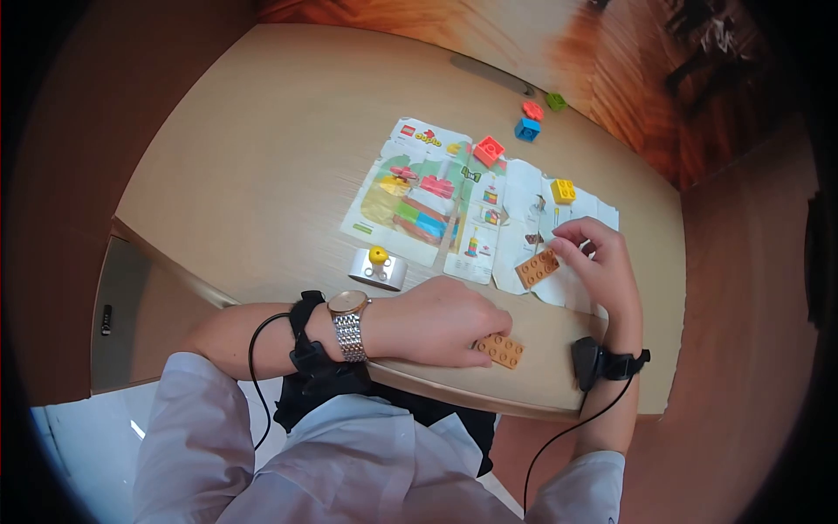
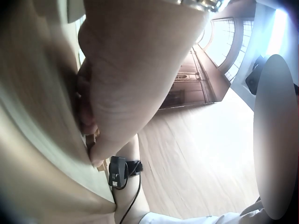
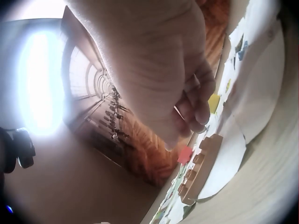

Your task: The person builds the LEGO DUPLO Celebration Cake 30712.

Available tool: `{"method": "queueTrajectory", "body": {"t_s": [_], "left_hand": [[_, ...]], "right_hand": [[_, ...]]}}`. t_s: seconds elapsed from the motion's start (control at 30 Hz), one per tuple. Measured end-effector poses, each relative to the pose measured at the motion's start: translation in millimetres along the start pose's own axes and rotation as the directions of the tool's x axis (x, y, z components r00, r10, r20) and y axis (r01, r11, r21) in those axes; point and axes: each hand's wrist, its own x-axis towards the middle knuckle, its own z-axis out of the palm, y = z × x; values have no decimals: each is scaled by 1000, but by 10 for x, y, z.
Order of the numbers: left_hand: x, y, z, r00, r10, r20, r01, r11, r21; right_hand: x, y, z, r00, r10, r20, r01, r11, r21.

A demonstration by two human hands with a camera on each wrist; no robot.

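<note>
Near the table's front edge my left hand (image 1: 441,325) pinches the end of a light-brown Duplo brick (image 1: 502,350), its studs facing up. From the left wrist the hand and wrist hide most of that brick. A second light-brown brick (image 1: 537,268) lies on the instruction sheet (image 3: 233,161). Above its far right corner is my right hand (image 1: 598,265), fingers loosely bent. The right wrist view has the fingertips (image 3: 202,116) just apart from this long brick (image 3: 202,168), with nothing between them.
A yellow brick (image 1: 563,191) and a red brick (image 1: 489,151) sit on the sheet. Farther back are a blue brick (image 1: 527,130), a red flower-shaped piece (image 1: 532,110) and a green brick (image 1: 556,101). Left of the sheet stands a silver device (image 1: 378,272) topped by a yellow piece (image 1: 378,254).
</note>
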Motion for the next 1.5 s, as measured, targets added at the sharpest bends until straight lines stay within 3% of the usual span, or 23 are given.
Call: {"method": "queueTrajectory", "body": {"t_s": [0.07,0.13,0.23,0.37,0.43,0.47,0.53,0.57,0.63,0.67,0.73,0.77,0.87,0.97,1.03,1.23,1.33,1.5], "left_hand": [[5,5,-15,999,-22,28,23,1000,-12],[5,5,-14,999,-27,31,28,999,-17],[10,-1,-17,999,-17,28,17,1000,1],[20,-14,-5,1000,-20,21,19,1000,18],[9,-16,-17,1000,-2,11,2,1000,2],[4,-23,-29,1000,-1,5,1,1000,2],[11,-29,-34,1000,-4,12,5,1000,-29],[18,-27,-33,1000,7,7,-7,999,-35],[13,-34,-54,1000,-13,22,14,1000,-21],[3,-41,-61,1000,-8,9,8,1000,-25],[-14,-45,-50,999,34,30,-34,999,0],[-14,-55,-39,999,39,25,-39,999,-3],[-9,-68,-9,998,63,-1,-63,998,-1],[-6,-75,-3,997,72,-21,-73,997,-10],[0,-78,-19,998,67,-20,-67,998,-15],[5,-116,-38,997,78,10,-78,996,-32],[8,-117,-30,997,75,8,-75,996,-50],[4,-128,-33,997,73,5,-73,996,-60]], "right_hand": [[65,-97,-29,1000,12,4,-12,999,-34],[145,-225,3,994,-77,80,85,991,-101],[353,-380,80,984,-95,149,121,977,-173],[760,-401,197,982,-157,101,178,951,-254],[991,-312,201,991,-121,-54,91,917,-388],[1180,-145,161,991,-124,-51,94,915,-392],[1488,285,-54,940,-194,-280,17,847,-531],[1484,373,-162,941,-193,-279,12,841,-541],[1499,399,-325,958,26,-287,-191,803,-565],[1457,364,-349,959,19,-283,-186,796,-576],[1306,307,-389,957,212,-198,-285,813,-508],[1319,323,-399,957,211,-199,-285,809,-514],[1384,438,-394,959,198,-203,-278,801,-530],[1702,621,-343,970,83,-229,-186,858,-479],[1995,784,-337,993,-22,-115,-33,890,-455],[2458,768,-230,999,4,-46,-32,775,-631],[2549,770,-221,1000,6,-6,-8,831,-556],[2705,883,-289,1000,-24,12,26,818,-574]]}}
